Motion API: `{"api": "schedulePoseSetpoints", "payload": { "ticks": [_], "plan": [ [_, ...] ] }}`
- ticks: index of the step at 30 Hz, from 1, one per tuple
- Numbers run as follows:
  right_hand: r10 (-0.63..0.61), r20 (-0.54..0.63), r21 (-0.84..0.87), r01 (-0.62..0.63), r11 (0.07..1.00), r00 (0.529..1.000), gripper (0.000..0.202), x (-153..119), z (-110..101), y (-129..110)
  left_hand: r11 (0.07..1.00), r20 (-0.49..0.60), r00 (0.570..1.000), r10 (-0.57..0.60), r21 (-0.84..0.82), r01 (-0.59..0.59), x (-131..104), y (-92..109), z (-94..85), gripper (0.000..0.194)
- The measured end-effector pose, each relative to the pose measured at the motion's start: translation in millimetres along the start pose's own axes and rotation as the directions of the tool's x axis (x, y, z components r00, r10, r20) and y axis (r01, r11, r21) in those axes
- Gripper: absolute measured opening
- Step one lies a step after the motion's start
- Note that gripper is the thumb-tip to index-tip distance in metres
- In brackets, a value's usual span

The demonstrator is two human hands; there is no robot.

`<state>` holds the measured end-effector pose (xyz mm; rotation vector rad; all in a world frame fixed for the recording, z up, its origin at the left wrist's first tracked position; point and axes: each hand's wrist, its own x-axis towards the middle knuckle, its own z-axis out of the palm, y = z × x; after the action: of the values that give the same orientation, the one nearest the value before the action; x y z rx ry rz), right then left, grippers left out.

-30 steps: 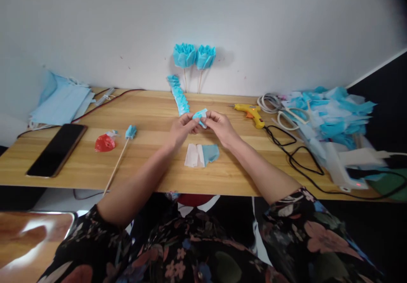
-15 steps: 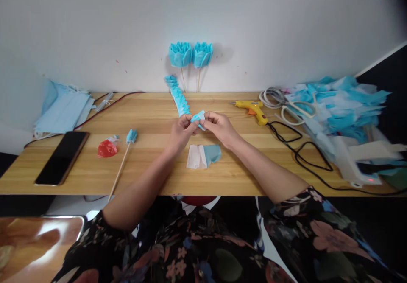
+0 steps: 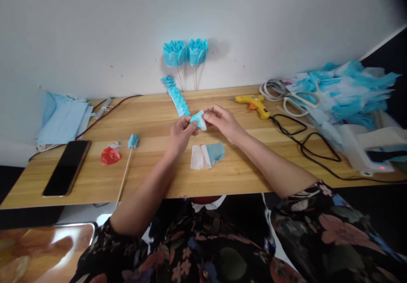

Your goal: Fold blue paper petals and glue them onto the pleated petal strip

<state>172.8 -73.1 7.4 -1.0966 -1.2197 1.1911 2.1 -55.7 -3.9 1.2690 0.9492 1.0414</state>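
Observation:
Between my hands, above the middle of the wooden table, is a small folded blue-and-white fabric piece [image 3: 199, 120]. My left hand [image 3: 183, 133] pinches its left side between thumb and fingers. My right hand [image 3: 223, 123] has its thumb and fingertips closed at the piece's upper right edge. Just behind them lies a strip of pleated blue petals [image 3: 176, 96]. Nearer to me, flat on the table, are white and blue fabric pieces [image 3: 207, 155]. Two blue fabric flowers [image 3: 174, 54] on thin sticks lean against the wall.
At left are a stack of face masks [image 3: 63, 119], a phone [image 3: 67, 168], a red wrapper [image 3: 110, 155] and a blue bud on a stick [image 3: 133, 141]. At right are a yellow glue gun [image 3: 254, 103], its black cord, scissors [image 3: 302, 103] and a heap of blue-white fabric [image 3: 346, 92].
My right thumb and fingers have shifted up along the fabric piece, and more of its white side shows. The whole view has tilted slightly.

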Motion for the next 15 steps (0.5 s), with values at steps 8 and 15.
{"api": "schedulePoseSetpoints", "payload": {
  "ticks": [8,15],
  "plan": [
    [0.030,0.086,-0.016,-0.028,0.999,0.996,0.030,1.2,-2.9,-1.2,0.999,0.004,1.000,-0.006,-0.032,0.006,-0.5,0.8,-0.5,0.010],
    [0.007,0.074,-0.120,0.002,0.993,0.997,0.030,0.5,-1.2,3.4,0.999,0.018,0.999,0.027,0.025,-0.027,-4.1,-0.8,3.8,0.017]
  ]
}}
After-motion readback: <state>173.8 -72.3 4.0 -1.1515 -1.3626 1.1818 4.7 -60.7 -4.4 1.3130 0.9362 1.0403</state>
